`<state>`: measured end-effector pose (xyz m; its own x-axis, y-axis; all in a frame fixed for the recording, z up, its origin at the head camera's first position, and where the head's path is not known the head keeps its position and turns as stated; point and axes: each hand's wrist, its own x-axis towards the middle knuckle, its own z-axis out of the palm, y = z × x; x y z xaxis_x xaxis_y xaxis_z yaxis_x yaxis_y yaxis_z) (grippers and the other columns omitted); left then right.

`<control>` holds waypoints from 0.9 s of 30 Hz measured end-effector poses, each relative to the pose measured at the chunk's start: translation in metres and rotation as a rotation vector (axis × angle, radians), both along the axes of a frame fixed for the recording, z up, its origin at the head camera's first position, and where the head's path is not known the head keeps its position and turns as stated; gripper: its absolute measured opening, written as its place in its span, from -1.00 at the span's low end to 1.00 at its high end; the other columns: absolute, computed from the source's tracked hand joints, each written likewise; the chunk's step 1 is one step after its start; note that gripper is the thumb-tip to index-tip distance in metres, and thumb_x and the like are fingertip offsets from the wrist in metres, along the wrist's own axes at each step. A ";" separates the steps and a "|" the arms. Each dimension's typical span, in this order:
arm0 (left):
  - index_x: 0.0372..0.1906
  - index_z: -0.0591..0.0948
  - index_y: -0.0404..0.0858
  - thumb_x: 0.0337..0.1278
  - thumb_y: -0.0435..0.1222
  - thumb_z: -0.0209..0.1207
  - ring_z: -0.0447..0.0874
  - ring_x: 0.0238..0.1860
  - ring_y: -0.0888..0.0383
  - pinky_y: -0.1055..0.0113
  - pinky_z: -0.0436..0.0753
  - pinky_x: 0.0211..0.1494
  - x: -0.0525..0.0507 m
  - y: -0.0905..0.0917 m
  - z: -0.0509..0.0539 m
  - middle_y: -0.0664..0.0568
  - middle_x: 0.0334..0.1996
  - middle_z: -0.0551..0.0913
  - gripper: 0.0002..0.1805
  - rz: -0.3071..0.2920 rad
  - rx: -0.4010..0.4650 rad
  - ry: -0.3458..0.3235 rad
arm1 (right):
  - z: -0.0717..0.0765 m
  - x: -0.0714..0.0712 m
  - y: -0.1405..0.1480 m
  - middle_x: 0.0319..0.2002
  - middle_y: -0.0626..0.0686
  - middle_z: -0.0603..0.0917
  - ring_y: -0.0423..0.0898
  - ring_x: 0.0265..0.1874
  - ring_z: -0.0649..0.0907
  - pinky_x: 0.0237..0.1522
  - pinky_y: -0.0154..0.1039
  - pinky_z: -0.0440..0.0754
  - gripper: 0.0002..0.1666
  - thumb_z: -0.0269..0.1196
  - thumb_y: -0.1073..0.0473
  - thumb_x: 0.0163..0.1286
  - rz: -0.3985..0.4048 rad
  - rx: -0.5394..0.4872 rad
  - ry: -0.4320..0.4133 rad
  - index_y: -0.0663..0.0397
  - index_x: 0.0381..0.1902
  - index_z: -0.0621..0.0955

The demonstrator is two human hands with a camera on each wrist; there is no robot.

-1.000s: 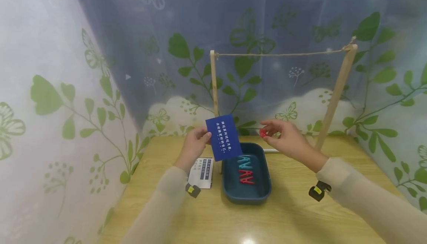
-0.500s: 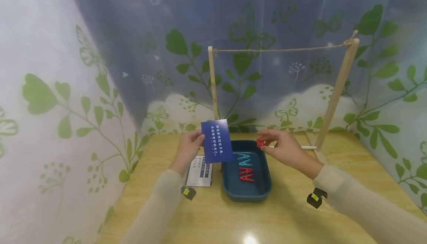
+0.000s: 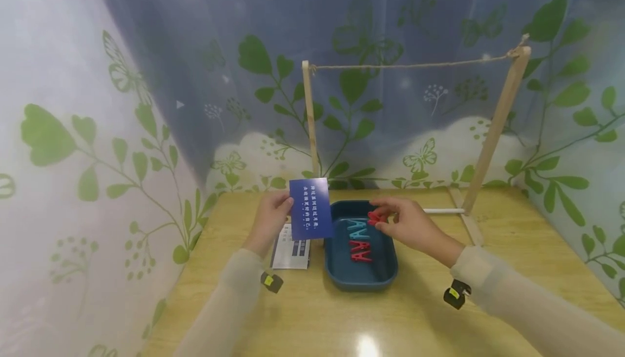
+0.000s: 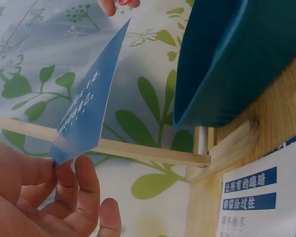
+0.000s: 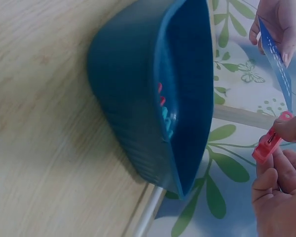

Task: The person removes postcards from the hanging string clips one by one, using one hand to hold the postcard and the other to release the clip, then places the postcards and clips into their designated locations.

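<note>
My left hand [image 3: 269, 220] pinches a dark blue card [image 3: 311, 209] with white writing by its left edge, holding it up above the table. In the right wrist view a red clothespin [image 5: 269, 142] is pinched between the thumb and fingers of my right hand [image 3: 415, 225]. That hand hovers over the right side of a dark teal tray [image 3: 361, 282]. Inside the tray lie red clothespins [image 3: 360, 252] and light blue clothespins [image 3: 357, 229], side by side. The card and the held clothespin are apart.
Behind the tray stands a wooden frame, with a left post [image 3: 310, 113], a right post [image 3: 497, 129] and a twine line [image 3: 415, 65] strung between their tops. White printed cards [image 3: 290, 254] lie on the wooden table [image 3: 312, 324], left of the tray. A white rod [image 3: 444, 211] runs low behind it.
The card has moved down and slightly left, and is turned more upright. My right hand has come down and left with the red clothespin, now over the tray. The view has shifted slightly.
</note>
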<state>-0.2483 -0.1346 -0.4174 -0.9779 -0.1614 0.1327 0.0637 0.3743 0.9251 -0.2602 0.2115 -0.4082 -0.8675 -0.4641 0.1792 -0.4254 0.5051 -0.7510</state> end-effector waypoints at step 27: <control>0.40 0.58 -0.44 0.65 -0.31 0.11 0.71 0.31 -0.24 -0.09 0.68 0.43 -0.001 -0.027 -0.027 -0.35 0.34 0.66 -0.57 0.045 0.044 -0.141 | -0.035 0.010 -0.020 -0.09 -0.01 0.73 -0.10 -0.16 0.70 -0.20 -0.22 0.73 -0.40 0.48 0.34 0.40 0.091 0.045 -0.041 0.00 0.36 0.63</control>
